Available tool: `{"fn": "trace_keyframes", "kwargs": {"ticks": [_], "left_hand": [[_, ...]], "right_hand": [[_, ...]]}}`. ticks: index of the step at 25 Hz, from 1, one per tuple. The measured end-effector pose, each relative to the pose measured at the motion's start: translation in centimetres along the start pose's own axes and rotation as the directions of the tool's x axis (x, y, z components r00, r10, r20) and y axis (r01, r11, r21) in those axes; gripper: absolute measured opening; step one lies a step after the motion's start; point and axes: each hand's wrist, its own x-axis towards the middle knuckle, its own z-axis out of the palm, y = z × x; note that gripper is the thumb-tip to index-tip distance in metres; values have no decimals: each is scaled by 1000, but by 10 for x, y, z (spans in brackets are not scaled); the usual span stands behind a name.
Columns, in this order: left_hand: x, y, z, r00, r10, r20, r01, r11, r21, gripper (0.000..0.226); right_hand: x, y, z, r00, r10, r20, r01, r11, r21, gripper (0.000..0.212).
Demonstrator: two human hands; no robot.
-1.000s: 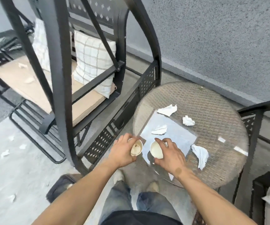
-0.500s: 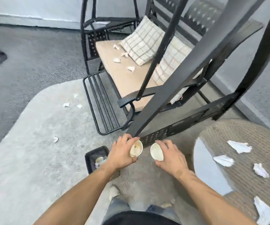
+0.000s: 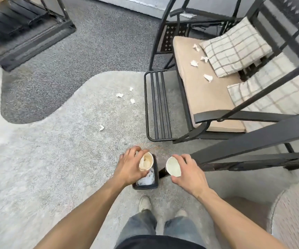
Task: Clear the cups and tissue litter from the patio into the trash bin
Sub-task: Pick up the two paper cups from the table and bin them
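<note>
Patio carpet, lower centre — my hands (image 3: 129, 167) (image 3: 190, 172) each grip a light, crushable cup (image 3: 146, 161) (image 3: 173, 166) by its wall over the trash bin (image 3: 156, 185).

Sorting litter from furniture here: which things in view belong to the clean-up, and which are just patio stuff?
Job: stained cup in left hand; clean cup in right hand; trash bin; tissue scraps on rug and seat cushion.
Not job: checked pillows, swing frame, wicker table.

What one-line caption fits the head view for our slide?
Left hand and right hand each hold a paper cup above a black trash bin.
</note>
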Motion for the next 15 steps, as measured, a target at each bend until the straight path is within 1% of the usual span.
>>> {"fn": "trace_keyframes", "kwargs": {"ticks": [2, 5, 8, 10, 12, 15], "left_hand": [[-10, -17, 5, 997, -79, -5, 79, 996, -37, 82], [-21, -31, 16, 987, -162, -13, 160, 985, -66, 82], [-25, -39, 33, 970, -243, 0, 241, 964, -116, 86], [-22, -44, 48, 965, -260, 17, 260, 955, -142, 88], [-12, -50, 70, 969, -245, 19, 245, 958, -151, 87], [6, -66, 112, 967, -254, 39, 257, 955, -152, 87]], "right_hand": [[14, -9, 7, 999, -44, 28, 44, 999, -10, 73], [32, -14, 19, 992, -101, 72, 103, 994, -25, 75], [49, -11, 34, 982, -147, 120, 153, 987, -43, 77], [62, -5, 48, 976, -158, 152, 166, 986, -37, 78], [78, 3, 69, 970, -177, 168, 185, 982, -35, 79], [106, 15, 115, 965, -180, 188, 190, 981, -33, 78]]}}
